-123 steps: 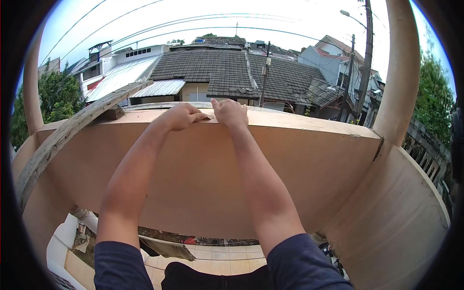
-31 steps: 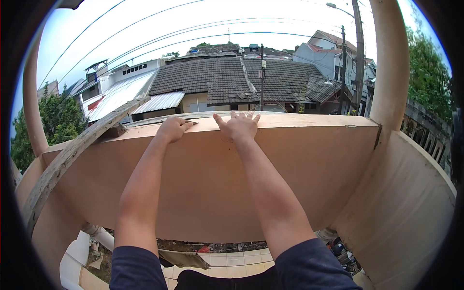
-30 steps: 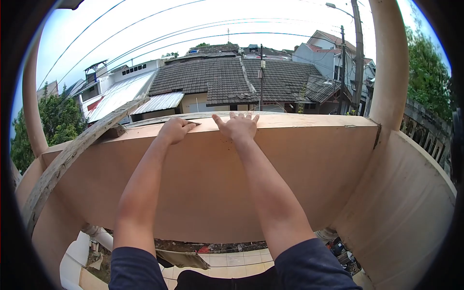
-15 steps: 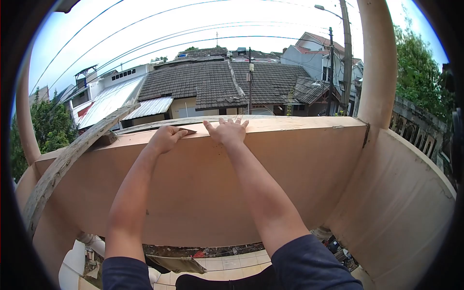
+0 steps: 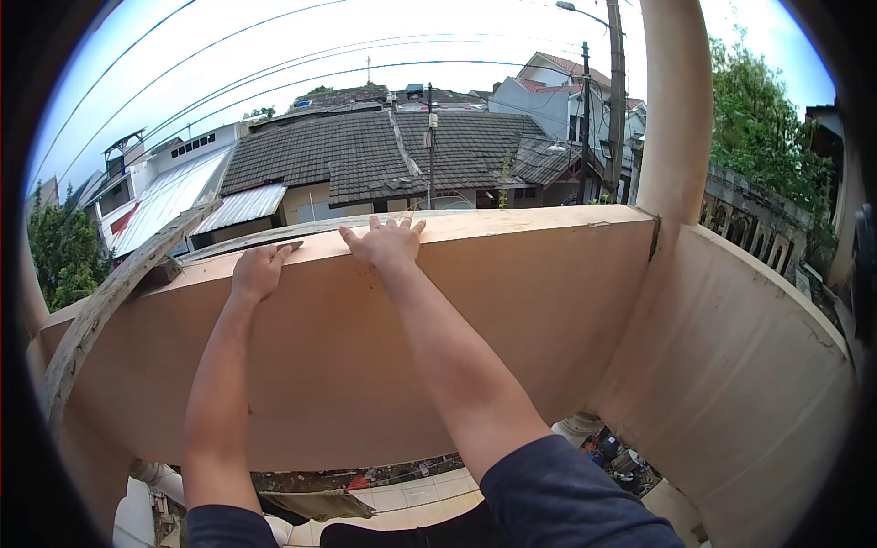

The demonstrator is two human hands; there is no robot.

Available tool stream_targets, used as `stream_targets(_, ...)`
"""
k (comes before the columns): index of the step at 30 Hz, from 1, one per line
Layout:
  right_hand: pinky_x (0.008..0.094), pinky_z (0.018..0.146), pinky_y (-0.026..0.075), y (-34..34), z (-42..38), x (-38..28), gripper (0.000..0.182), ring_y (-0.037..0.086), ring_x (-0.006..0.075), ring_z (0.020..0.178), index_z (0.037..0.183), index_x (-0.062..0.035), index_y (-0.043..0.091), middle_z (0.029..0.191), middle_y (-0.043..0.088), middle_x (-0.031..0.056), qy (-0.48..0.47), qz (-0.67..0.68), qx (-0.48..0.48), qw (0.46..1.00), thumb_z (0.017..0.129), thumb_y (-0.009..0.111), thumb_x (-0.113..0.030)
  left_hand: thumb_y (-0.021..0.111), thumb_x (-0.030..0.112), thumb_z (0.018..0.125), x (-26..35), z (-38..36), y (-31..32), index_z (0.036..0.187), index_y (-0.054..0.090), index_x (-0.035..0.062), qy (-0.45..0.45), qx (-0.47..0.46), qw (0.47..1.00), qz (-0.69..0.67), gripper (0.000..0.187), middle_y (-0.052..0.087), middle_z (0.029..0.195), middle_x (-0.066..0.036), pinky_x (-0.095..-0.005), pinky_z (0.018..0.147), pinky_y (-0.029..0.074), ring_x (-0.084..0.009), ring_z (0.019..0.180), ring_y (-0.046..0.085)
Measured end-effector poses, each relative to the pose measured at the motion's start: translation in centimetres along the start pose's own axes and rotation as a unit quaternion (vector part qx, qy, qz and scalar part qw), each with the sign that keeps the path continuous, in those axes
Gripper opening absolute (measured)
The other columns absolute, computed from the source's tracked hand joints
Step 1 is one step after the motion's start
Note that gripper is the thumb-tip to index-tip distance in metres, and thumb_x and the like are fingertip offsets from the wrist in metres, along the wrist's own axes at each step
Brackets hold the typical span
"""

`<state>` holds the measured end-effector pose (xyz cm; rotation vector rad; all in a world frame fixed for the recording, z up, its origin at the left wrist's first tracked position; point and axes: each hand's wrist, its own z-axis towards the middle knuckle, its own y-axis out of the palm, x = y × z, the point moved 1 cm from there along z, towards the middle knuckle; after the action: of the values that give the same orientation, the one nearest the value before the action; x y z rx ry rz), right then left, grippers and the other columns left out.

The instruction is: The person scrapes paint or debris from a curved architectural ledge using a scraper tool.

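Observation:
My left hand [image 5: 258, 272] is at the top edge of a peach-painted wall [image 5: 438, 320], its fingers closed round a thin, dark, flat blade-like piece [image 5: 291, 245]. That piece lies low along the wall's top, pointing right; the hand covers its other end. To the right, my right hand [image 5: 387, 244] rests palm down on the same ledge, fingers spread and holding nothing. Small dark specks mark the wall just below that palm.
A weathered wooden beam [image 5: 114, 290] slants across the wall's left end, over a small wood block [image 5: 163, 272]. A round column [image 5: 678, 110] rises at the right, beside a lower side wall [image 5: 731, 365]. Tiled floor [image 5: 420, 495] shows far below; tiled roofs [image 5: 283, 151] stand beyond.
The camera view has swung right. My left hand has shifted slightly left and lower along the edge, and the dark piece shows thinner. My right hand keeps its place on the ledge.

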<state>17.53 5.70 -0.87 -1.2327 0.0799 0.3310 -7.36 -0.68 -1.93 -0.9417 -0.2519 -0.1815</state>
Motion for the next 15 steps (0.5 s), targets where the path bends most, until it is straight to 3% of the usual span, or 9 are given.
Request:
stream_targets(2, 0.0575, 0.135, 0.004, 0.0, 0.1, 0.0, 0.092, 0.023, 0.0356, 0.167, 0.168, -0.023, 0.045, 0.172, 0.044, 0.0116, 0.002, -0.001, 0.012, 1.0, 0.103, 0.024, -0.084, 0.063, 0.039, 0.108, -0.2, -0.5, 0.0, 0.117, 0.084, 0.0136, 0.025, 0.034, 0.999, -0.007, 0.034, 0.077, 0.087, -0.019, -0.0439, 0.079, 0.055, -0.0332, 0.083, 0.074)
stream_targets(4, 0.0573, 0.135, 0.003, -0.2, 0.8, 0.2, 0.093, 0.022, 0.0356, 0.167, 0.168, -0.0228, 0.044, 0.173, 0.044, 0.0119, -0.001, 0.0, 0.005, 1.0, 0.102, 0.023, -0.085, 0.061, 0.04, 0.109, -0.4, -1.0, -0.3, 0.119, 0.084, 0.0155, 0.077, -0.009, 0.993, -0.091, 0.035, 0.076, 0.083, -0.018, -0.0426, 0.078, 0.055, -0.0286, 0.079, 0.072)
stream_targets(5, 0.057, 0.135, 0.003, 0.2, 0.8, 0.1, 0.095, 0.021, 0.0356, 0.167, 0.169, -0.0226, 0.043, 0.173, 0.043, 0.0121, -0.004, 0.001, -0.01, 1.0, 0.101, 0.023, -0.086, 0.063, 0.046, 0.108, -0.6, -1.3, -0.6, 0.1, 0.082, 0.0032, 0.073, -0.022, 0.989, -0.127, 0.048, 0.074, 0.08, -0.019, -0.0428, 0.077, 0.053, -0.0286, 0.074, 0.07)
stream_targets(6, 0.057, 0.135, 0.003, 0.5, 0.6, 0.1, 0.095, 0.021, 0.0356, 0.167, 0.169, -0.0226, 0.043, 0.173, 0.043, 0.0121, -0.007, 0.005, -0.016, 1.0, 0.101, 0.023, -0.086, 0.063, 0.046, 0.108, -0.9, -1.2, -1.1, 0.1, 0.082, 0.0032, 0.068, -0.025, 0.99, -0.123, 0.048, 0.074, 0.08, -0.019, -0.0428, 0.077, 0.053, -0.0286, 0.074, 0.07)
stream_targets(8, 0.0581, 0.135, 0.001, -0.1, 0.9, 0.4, 0.098, 0.015, 0.0352, 0.169, 0.17, -0.0233, 0.04, 0.176, 0.037, 0.0115, -0.043, -0.002, -0.037, 0.998, 0.1, 0.021, -0.089, 0.065, 0.044, 0.107, -1.2, -0.3, -2.4, 0.113, 0.083, 0.006, -0.023, -0.04, 0.999, -0.024, 0.043, 0.078, 0.087, -0.016, -0.0408, 0.081, 0.054, -0.0252, 0.079, 0.072)
stream_targets(9, 0.0595, 0.135, -0.001, -0.4, 1.0, 0.5, 0.101, 0.009, 0.0343, 0.169, 0.172, -0.0247, 0.034, 0.18, 0.028, 0.0089, -0.048, -0.011, -0.066, 0.997, 0.098, 0.019, -0.091, 0.066, 0.044, 0.107, -0.7, -0.5, -2.4, 0.119, 0.082, 0.0088, -0.019, -0.024, 0.998, -0.051, 0.041, 0.08, 0.091, -0.015, -0.0394, 0.083, 0.055, -0.024, 0.082, 0.074)
stream_targets(10, 0.0595, 0.135, -0.001, -0.6, 1.1, 0.6, 0.101, 0.009, 0.0343, 0.169, 0.172, -0.0247, 0.034, 0.18, 0.028, 0.0089, -0.054, -0.011, -0.065, 0.996, 0.098, 0.019, -0.091, 0.066, 0.044, 0.107, -0.1, -0.4, -1.9, 0.119, 0.082, 0.0088, -0.023, -0.02, 0.998, -0.049, 0.041, 0.08, 0.091, -0.015, -0.0394, 0.083, 0.055, -0.024, 0.082, 0.074)
stream_targets(13, 0.0612, 0.135, 0.0, -0.7, 1.3, 0.9, 0.1, 0.006, 0.0337, 0.17, 0.175, -0.0279, 0.026, 0.183, 0.018, 0.0051, -0.072, -0.005, -0.104, 0.992, 0.098, 0.015, -0.091, 0.064, 0.045, 0.108, 2.4, -0.9, -0.5, 0.118, 0.083, 0.0105, 0.037, -0.041, 0.994, -0.093, 0.04, 0.08, 0.089, -0.015, -0.04, 0.082, 0.056, -0.0254, 0.082, 0.075)
stream_targets(15, 0.0614, 0.135, 0.001, -1.0, 1.6, 1.0, 0.098, 0.005, 0.0338, 0.17, 0.175, -0.0284, 0.026, 0.183, 0.019, 0.0048, -0.075, 0.008, -0.106, 0.991, 0.099, 0.015, -0.09, 0.063, 0.044, 0.108, 4.2, -2.0, -0.8, 0.121, 0.083, 0.0142, 0.118, -0.055, 0.986, -0.108, 0.038, 0.081, 0.092, -0.015, -0.0394, 0.083, 0.056, -0.024, 0.086, 0.076)
